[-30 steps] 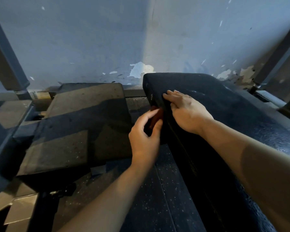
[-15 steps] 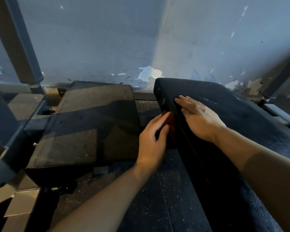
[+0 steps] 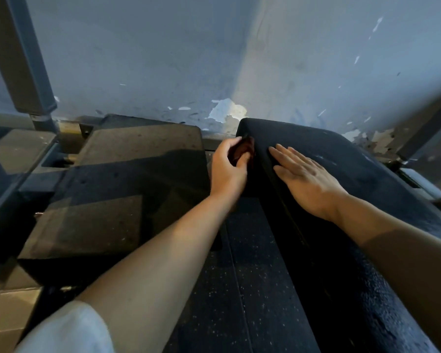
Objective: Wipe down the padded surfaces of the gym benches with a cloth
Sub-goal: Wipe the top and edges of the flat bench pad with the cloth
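The left hand is curling its fingers and thumb round a small reddish-brown cloth, bunching it and pressing it against the left side of the pad, just short of the pad's far corner. The right hand is lying flat on the pad's top, fingers straight and together, holding nothing and seeming to steady the bench. The two hands are sitting close, either side of the pad's left edge. The pad is running long from the person toward the wall, so nearly all of its top is lying right of the cloth and back toward the person; the left hand is the one on the cloth, and the right is nearer the unwiped top. Judging from this, the coming move calls for rounding the far corner or lifting the cloth over the edge onto the top. The cloth is mostly hidden in the fist, dark and crumpled. The pad is black, grainy and faintly speckled, with a rounded far end. A worn mat is lying on the floor to the left.
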Action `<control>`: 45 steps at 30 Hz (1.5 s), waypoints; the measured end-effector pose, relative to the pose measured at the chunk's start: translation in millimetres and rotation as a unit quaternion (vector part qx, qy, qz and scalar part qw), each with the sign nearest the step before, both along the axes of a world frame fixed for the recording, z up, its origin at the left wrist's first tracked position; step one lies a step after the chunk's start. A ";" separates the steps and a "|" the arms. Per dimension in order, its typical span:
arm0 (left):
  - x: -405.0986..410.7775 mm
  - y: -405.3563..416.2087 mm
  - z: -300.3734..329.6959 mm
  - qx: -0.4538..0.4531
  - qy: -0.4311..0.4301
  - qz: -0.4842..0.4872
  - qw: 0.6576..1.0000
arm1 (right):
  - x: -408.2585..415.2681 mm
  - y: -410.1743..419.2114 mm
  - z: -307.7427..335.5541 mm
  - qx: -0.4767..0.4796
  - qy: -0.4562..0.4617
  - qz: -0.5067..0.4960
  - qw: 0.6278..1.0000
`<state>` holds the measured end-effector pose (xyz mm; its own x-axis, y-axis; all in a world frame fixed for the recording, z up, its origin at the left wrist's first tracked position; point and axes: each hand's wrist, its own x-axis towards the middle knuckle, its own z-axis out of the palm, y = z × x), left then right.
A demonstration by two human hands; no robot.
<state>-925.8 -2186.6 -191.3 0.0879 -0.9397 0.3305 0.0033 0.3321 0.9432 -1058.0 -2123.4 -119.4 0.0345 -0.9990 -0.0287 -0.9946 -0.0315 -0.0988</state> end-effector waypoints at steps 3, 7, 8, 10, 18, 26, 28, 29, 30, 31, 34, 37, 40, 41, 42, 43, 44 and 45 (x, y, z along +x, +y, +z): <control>3.1 3.7 -4.0 0.014 0.010 -0.008 1.000 | 1.2 -1.0 0.5 0.010 0.008 0.002 1.000; 14.0 33.3 -14.5 -0.056 -0.005 -0.057 0.997 | 1.3 -5.1 0.0 0.013 0.013 0.000 1.000; 13.0 26.5 -10.8 -0.062 -0.016 -0.043 0.997 | 1.5 -6.3 0.3 0.015 0.014 0.000 1.000; 7.4 4.3 -4.2 -0.038 -0.032 -0.005 0.999 | 1.4 -7.0 0.3 0.018 0.014 0.001 1.000; 12.2 37.6 -10.0 -0.051 0.025 -0.043 0.997 | -0.5 -14.7 -1.3 0.013 0.014 0.003 1.000; 9.0 22.6 -2.1 0.012 0.017 -0.017 1.000 | 0.4 -16.4 -0.3 0.015 0.009 0.002 1.000; 15.1 43.8 -7.6 -0.029 0.013 -0.054 0.998 | -0.4 -17.4 -0.7 0.012 0.006 0.001 1.000; 16.4 42.5 -8.4 -0.039 0.004 -0.053 0.998 | -0.3 -18.1 -1.1 0.012 0.005 0.001 1.000; 15.9 34.9 -6.6 -0.041 -0.008 -0.040 0.998 | -0.2 -19.1 -1.5 0.012 0.006 0.002 1.000; 13.8 23.9 -3.8 -0.033 -0.014 -0.026 0.999 | -0.5 -19.5 -1.4 0.012 0.008 0.002 1.000; 5.3 1.9 3.8 0.025 -0.006 0.017 1.000 | -1.2 -20.3 -1.3 0.011 0.007 -0.001 1.000; 6.7 15.6 -4.2 0.012 0.021 -0.019 1.000 | -1.2 -20.8 -2.9 0.010 0.007 0.002 1.000; 7.1 14.2 -5.8 -0.002 0.007 -0.023 1.000 | -2.1 -22.7 -3.3 0.007 0.009 0.002 1.000; 4.9 7.8 -3.2 0.008 -0.008 -0.001 1.000 | -1.8 -22.8 -2.7 0.007 0.011 0.001 1.000; 2.8 0.7 1.3 0.028 -0.019 0.018 0.999 | -1.3 -22.4 -1.9 0.008 0.012 0.000 1.000; 0.8 -5.5 7.8 0.058 -0.017 0.039 0.997 | -0.6 -21.5 -1.3 0.010 0.012 0.000 1.000; 0.0 -11.6 14.5 0.091 0.001 0.061 0.994 | -0.1 -20.6 -0.9 0.011 0.012 0.001 1.000; 0.6 -16.9 21.1 0.116 0.036 0.084 0.989 | 0.2 -20.0 -0.5 0.011 0.011 0.002 1.000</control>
